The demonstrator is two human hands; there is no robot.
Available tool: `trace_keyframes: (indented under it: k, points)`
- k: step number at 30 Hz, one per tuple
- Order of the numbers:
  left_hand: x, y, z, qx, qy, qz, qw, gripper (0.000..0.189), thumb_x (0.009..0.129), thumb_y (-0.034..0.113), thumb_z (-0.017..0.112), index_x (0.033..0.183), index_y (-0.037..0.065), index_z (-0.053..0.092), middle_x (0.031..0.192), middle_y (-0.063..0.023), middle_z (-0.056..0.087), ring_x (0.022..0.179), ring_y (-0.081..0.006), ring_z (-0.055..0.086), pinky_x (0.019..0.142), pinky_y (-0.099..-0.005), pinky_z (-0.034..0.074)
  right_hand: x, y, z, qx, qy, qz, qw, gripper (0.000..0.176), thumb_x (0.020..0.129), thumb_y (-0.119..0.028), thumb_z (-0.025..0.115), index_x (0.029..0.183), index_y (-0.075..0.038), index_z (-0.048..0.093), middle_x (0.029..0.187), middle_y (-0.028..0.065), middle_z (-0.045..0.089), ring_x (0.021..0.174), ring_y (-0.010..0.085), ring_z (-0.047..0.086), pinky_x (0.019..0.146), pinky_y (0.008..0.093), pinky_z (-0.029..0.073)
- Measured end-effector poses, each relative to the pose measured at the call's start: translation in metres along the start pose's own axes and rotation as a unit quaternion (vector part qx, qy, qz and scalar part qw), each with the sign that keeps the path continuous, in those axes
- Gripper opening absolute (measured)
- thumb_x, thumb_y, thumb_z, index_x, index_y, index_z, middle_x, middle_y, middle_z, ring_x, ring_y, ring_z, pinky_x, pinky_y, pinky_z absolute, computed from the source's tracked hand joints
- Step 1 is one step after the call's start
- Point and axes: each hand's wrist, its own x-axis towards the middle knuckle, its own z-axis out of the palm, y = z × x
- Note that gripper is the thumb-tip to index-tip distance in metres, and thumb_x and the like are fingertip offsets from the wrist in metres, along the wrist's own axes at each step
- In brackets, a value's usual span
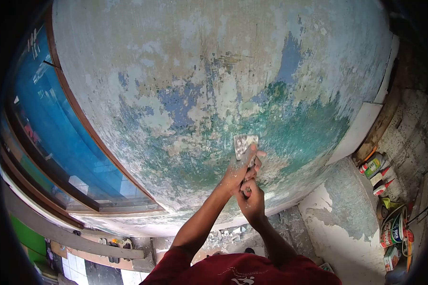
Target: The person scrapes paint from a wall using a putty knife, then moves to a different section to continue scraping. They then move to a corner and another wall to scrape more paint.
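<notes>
Both hands on one tool. Left hand (pixel 239 172) sits high, fingers closed round the neck of a scraper (pixel 245 143), thumb side pressed up behind the blade. Right hand (pixel 252 200) is just below and touching it, fist wrapped tight on the handle, which is mostly hidden inside the grip. The metal blade lies flat against the wall (pixel 199 71), at the lower middle of the view, on the edge of a green patch.

The wall's surface is worn: pale plaster above, blue blotches mid-height, green lower right. Paint flakes (pixel 229 232) lie on the floor below the hands.

Containers are grouped at right along the foot of the side wall:
- plastic bottle (pixel 373 165), green and yellow label, lying tilted; contents not visible
- two white bottles with red caps (pixel 383 183) just beside it, capped
- paint cans (pixel 394 230) nearer the camera, printed labels; cannot tell whether anything is inside
- small carton (pixel 391 259) beyond them, closed

To the left is a window (pixel 57 128) of blue-tinted glass in a brown wooden frame. Sandals (pixel 114 244) lie on the floor beneath it. A red shirt (pixel 238 271) shows at the bottom edge.
</notes>
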Motion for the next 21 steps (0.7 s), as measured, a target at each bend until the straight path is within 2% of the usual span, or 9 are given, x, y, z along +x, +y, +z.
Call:
trace_keyframes:
  k: [3,6,8,9,12,14,17,21]
  points:
    - [-0.003,0.017,0.005,-0.005,0.0,0.029,1.0,0.055,0.09,0.051,0.052,0.104,-0.002,0.054,0.062,-0.0005,0.046,0.041,-0.0041,0.029,0.039,-0.02,0.027,0.01,-0.007,0.003,-0.002,0.012,-0.019,1.0,0.025,0.074,0.003,0.066,0.082,-0.004,0.044,0.06,0.0088,0.039,0.051,0.0201,0.037,0.05,0.0307,0.036]
    - [-0.006,0.001,-0.007,-0.001,0.016,0.021,1.0,0.054,0.09,0.051,0.052,0.104,-0.002,0.055,0.062,-0.0006,0.046,0.041,-0.0042,0.03,0.039,-0.02,0.027,0.001,-0.003,0.011,-0.007,0.018,-0.04,0.999,0.027,0.076,0.0,0.068,0.079,-0.005,0.042,0.056,0.0053,0.037,0.05,0.0123,0.033,0.046,0.0283,0.032]
    - [-0.015,-0.028,-0.025,-0.017,0.03,-0.002,0.999,0.054,0.09,0.051,0.052,0.103,-0.002,0.055,0.062,-0.0007,0.046,0.041,-0.0044,0.03,0.039,-0.0199,0.027,-0.025,0.017,0.018,-0.021,-0.02,0.004,1.0,0.026,0.073,-0.002,0.069,0.083,-0.006,0.045,0.062,0.0095,0.043,0.052,0.0245,0.046,0.051,0.0334,0.04]
    - [-0.018,-0.037,-0.031,-0.024,0.037,-0.011,0.999,0.054,0.09,0.051,0.052,0.102,-0.002,0.055,0.062,-0.0007,0.046,0.041,-0.0045,0.03,0.039,-0.0198,0.027,-0.037,0.021,0.021,-0.038,-0.04,0.032,0.998,0.027,0.073,-0.005,0.07,0.084,-0.007,0.046,0.062,0.0096,0.044,0.053,0.0252,0.049,0.051,0.0343,0.041]
    - [-0.023,-0.044,-0.035,-0.023,0.045,-0.024,0.998,0.055,0.089,0.052,0.051,0.101,-0.001,0.056,0.062,-0.0007,0.046,0.04,-0.0048,0.032,0.038,-0.0193,0.026,-0.044,0.025,0.025,-0.038,-0.037,0.019,0.998,0.026,0.072,-0.003,0.07,0.082,-0.006,0.046,0.062,0.0092,0.043,0.052,0.0246,0.046,0.051,0.0336,0.04]
    - [-0.021,-0.027,-0.029,-0.004,0.04,-0.002,0.999,0.056,0.089,0.054,0.05,0.101,-0.001,0.056,0.062,-0.0005,0.046,0.041,-0.0043,0.031,0.037,-0.0194,0.025,-0.029,0.011,0.024,-0.02,-0.013,-0.013,1.0,0.025,0.072,-0.001,0.068,0.081,-0.005,0.045,0.061,0.0094,0.042,0.051,0.0244,0.043,0.051,0.033,0.039]
    - [-0.017,0.001,-0.016,0.007,0.018,0.038,0.999,0.056,0.09,0.053,0.049,0.102,-0.002,0.055,0.062,-0.0002,0.045,0.041,-0.0038,0.031,0.037,-0.0198,0.025,-0.009,0.002,0.019,-0.011,-0.014,-0.005,1.0,0.024,0.072,0.002,0.066,0.081,-0.005,0.044,0.062,0.0099,0.041,0.051,0.0244,0.041,0.05,0.0325,0.038]
    - [-0.014,-0.01,-0.019,-0.012,0.011,0.021,1.0,0.055,0.09,0.052,0.05,0.101,-0.002,0.056,0.062,-0.0009,0.046,0.041,-0.0044,0.03,0.038,-0.0204,0.026,-0.017,0.01,0.019,-0.014,-0.008,-0.008,1.0,0.025,0.073,0.0,0.067,0.081,-0.005,0.044,0.061,0.0099,0.04,0.051,0.0241,0.041,0.05,0.0325,0.038]
